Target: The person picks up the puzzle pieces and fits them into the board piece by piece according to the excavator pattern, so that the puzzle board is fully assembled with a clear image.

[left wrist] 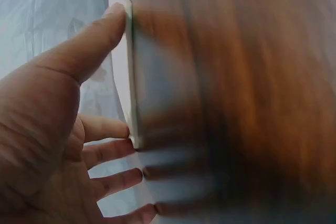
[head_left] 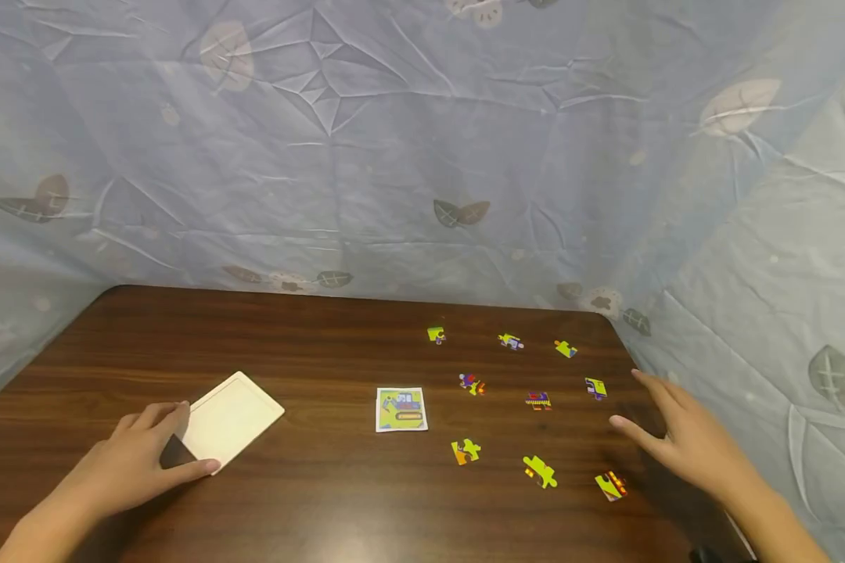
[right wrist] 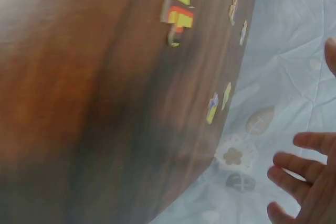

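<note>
At the left of the table lies a cream-coloured shallow puzzle tray (head_left: 234, 418). My left hand (head_left: 137, 453) holds this tray by one side, thumb at the near corner and fingers at the other; the left wrist view shows the thumb and a finger against the tray (left wrist: 122, 72). My right hand (head_left: 693, 438) is over the right side of the table, fingers apart and holding nothing. Closest to it are a green-yellow puzzle piece (head_left: 595, 388) and a striped puzzle piece (head_left: 611, 486). In the right wrist view the right hand (right wrist: 315, 177) shows spread fingers.
A square picture card (head_left: 402, 410) of an excavator lies mid-table. Several loose puzzle pieces, such as a green one (head_left: 540, 471) and a red-purple one (head_left: 538, 400), are spread to its right. Pale leaf-patterned cloth (head_left: 394, 156) hangs behind and beside the brown table (head_left: 310, 500).
</note>
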A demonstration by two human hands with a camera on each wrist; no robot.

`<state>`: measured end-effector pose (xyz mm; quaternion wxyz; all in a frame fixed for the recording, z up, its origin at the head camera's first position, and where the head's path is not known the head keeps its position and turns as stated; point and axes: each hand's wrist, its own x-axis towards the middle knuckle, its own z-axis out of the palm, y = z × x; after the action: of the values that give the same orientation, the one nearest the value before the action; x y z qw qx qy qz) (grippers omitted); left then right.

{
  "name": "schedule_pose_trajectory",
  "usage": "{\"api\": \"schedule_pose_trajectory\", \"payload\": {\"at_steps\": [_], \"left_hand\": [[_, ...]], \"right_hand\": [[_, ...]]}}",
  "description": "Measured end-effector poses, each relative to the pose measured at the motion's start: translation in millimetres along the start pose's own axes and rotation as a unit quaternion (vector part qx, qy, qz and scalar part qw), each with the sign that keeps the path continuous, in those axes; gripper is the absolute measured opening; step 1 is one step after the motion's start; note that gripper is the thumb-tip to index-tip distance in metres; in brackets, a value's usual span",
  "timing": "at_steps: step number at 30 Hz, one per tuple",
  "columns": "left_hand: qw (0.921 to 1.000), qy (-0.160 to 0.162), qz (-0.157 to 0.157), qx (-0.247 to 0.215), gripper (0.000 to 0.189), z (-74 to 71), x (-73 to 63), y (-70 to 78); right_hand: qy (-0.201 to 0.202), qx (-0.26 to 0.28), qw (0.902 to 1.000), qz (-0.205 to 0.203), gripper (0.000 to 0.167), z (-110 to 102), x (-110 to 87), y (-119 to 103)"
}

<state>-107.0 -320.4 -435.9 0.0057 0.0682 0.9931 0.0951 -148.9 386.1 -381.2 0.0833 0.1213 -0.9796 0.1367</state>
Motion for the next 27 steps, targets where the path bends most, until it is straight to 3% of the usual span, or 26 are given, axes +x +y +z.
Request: {"api": "schedule_pose_trajectory", "payload": {"at_steps": [6, 11, 18, 23, 27], "left_hand": [[0.999, -0.006, 0.038, -0.021, 0.102, -3.3, -1.7, 20.5], [0.9953, -0.032, 0.078, -0.048, 0.105, -1.4, -5.8, 51.0], [0.9882, -0.081, 0.111, -0.069, 0.107, 1.4, -10.2, 99.9], [0.9798, -0.098, 0.159, -0.071, 0.105, 3.2, -13.1, 125.5], [0.9732, -0.122, 0.181, -0.074, 0.104, 6.4, -14.7, 146.4]], "right_hand": [[-0.048, 0.014, 0.9967, -0.063, 0.07, 2, 28.3, -13], [-0.08, 0.029, 0.9912, -0.102, 0.063, 9, 57.0, -28], [-0.119, 0.056, 0.9851, -0.111, 0.054, 28, 94.5, -53], [-0.112, 0.085, 0.9832, -0.116, 0.048, 50, 125.2, -72], [-0.124, 0.097, 0.9812, -0.112, 0.047, 68, 147.6, -89]]}}
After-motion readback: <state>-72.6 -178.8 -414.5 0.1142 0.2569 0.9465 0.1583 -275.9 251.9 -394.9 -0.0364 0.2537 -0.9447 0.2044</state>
